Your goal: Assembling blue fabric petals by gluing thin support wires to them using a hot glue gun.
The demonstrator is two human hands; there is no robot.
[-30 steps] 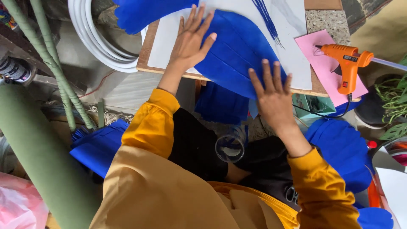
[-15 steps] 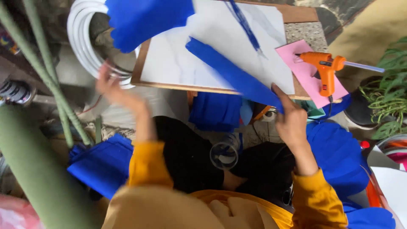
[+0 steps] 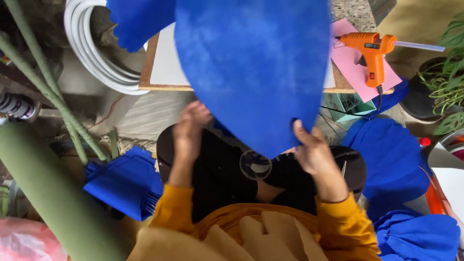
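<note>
Fingers [image 3: 300,129] of the right hand [image 3: 316,157] pinch a blue felt petal [image 3: 253,67] raised over the tabletop [image 3: 164,87]; the left hand [image 3: 187,130] blurs, grip unclear. Holding it flat looks wisest.

Blue felt petal, raised over the lap

A large teardrop-shaped piece of blue felt [image 3: 253,67] hangs point down, broad end up, its lower edges held on both sides, covering much of the board behind it.
</note>
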